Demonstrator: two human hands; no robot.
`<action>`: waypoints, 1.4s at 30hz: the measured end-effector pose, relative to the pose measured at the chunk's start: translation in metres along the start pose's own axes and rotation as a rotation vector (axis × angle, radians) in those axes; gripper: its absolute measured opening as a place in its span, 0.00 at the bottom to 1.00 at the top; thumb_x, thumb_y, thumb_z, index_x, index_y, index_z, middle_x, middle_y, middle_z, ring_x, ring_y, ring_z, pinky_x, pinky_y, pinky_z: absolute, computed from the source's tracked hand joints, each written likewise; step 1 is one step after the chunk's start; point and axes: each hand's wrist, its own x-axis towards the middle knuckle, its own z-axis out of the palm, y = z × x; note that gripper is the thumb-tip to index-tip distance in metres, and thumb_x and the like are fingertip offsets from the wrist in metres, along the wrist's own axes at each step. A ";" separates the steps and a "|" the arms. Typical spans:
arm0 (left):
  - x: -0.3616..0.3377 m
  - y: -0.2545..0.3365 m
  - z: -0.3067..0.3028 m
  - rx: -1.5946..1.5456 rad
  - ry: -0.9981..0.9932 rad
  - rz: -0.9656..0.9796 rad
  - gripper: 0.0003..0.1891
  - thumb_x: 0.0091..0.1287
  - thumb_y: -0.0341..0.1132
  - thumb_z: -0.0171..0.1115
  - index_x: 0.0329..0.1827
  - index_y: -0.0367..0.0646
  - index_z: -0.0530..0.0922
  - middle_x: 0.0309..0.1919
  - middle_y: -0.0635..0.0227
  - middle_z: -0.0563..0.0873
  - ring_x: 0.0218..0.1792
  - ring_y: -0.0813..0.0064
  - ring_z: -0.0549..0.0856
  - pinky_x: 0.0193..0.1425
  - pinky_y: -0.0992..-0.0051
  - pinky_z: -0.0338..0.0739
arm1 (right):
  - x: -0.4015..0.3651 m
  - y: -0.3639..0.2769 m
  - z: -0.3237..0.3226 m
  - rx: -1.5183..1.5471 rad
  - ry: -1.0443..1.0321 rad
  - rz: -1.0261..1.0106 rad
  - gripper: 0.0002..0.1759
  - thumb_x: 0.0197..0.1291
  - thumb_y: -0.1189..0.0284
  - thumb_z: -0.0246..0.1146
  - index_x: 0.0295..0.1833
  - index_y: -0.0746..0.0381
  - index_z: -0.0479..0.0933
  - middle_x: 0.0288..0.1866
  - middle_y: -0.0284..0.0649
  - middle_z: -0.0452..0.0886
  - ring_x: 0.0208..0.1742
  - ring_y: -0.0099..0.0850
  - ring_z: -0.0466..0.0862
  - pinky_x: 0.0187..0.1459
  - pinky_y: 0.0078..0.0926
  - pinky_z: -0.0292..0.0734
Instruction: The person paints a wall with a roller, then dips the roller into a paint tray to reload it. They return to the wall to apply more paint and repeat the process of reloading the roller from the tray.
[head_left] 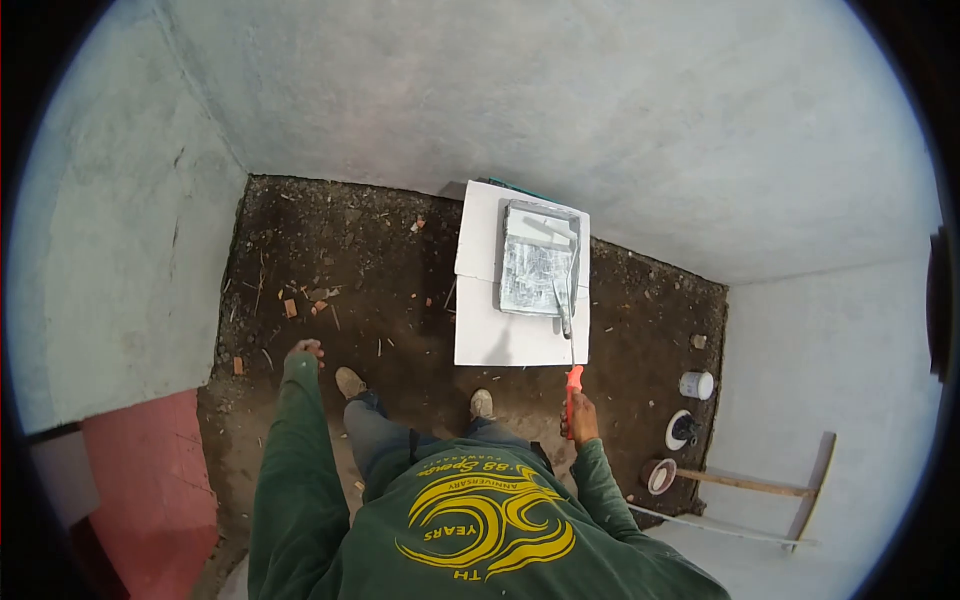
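Note:
My right hand (582, 418) is wrapped round the red-orange handle of a paint roller (573, 385). The roller's thin metal frame reaches forward to a paint tray (503, 262), and its pale sleeve lies across the far end, where white paint is pooled. The tray's ridged slope is smeared with white and grey. A brush-like tool with a dark handle (566, 322) rests along the tray's right side. Under the tray is a white board (480, 330). Away to the left, my left hand (308, 348) hangs over the soil, holding nothing visible, its fingers loosely curled and partly apart.
Pale plastered walls (560, 90) enclose a dirt floor (370, 260) scattered with brick bits. At right stand a white can (696, 385), a white lid with something dark on it (684, 430), a small bucket (658, 476) and a wooden T-shaped piece (750, 484). A pink wall section (150, 470) is at left.

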 end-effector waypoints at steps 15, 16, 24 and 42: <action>-0.341 -0.336 0.105 -0.330 0.176 -0.086 0.10 0.66 0.41 0.58 0.42 0.45 0.80 0.26 0.66 0.82 0.21 0.71 0.78 0.24 0.67 0.75 | 0.129 -0.001 -0.099 -0.219 -0.206 -0.131 0.27 0.67 0.48 0.51 0.33 0.64 0.69 0.16 0.38 0.69 0.09 0.28 0.69 0.10 0.27 0.64; -0.345 -0.335 0.102 -0.326 0.182 -0.087 0.10 0.66 0.41 0.58 0.41 0.46 0.80 0.26 0.66 0.82 0.21 0.71 0.78 0.24 0.68 0.75 | 0.130 0.001 -0.099 -0.225 -0.196 -0.123 0.26 0.67 0.49 0.51 0.33 0.64 0.69 0.16 0.38 0.69 0.09 0.28 0.69 0.09 0.28 0.63; -0.237 -0.201 0.119 -0.299 0.150 -0.114 0.09 0.66 0.43 0.58 0.40 0.49 0.79 0.26 0.68 0.81 0.20 0.72 0.77 0.22 0.70 0.73 | 0.126 -0.001 -0.088 -0.227 -0.187 -0.097 0.28 0.67 0.48 0.50 0.36 0.66 0.71 0.17 0.39 0.71 0.11 0.29 0.71 0.12 0.31 0.67; -0.240 -0.254 0.116 0.019 -0.040 -0.508 0.12 0.67 0.40 0.53 0.43 0.44 0.80 0.28 0.61 0.84 0.27 0.63 0.82 0.27 0.62 0.75 | 0.130 -0.003 -0.061 -0.264 -0.165 -0.111 0.27 0.66 0.49 0.51 0.33 0.66 0.68 0.19 0.41 0.72 0.11 0.31 0.71 0.12 0.32 0.67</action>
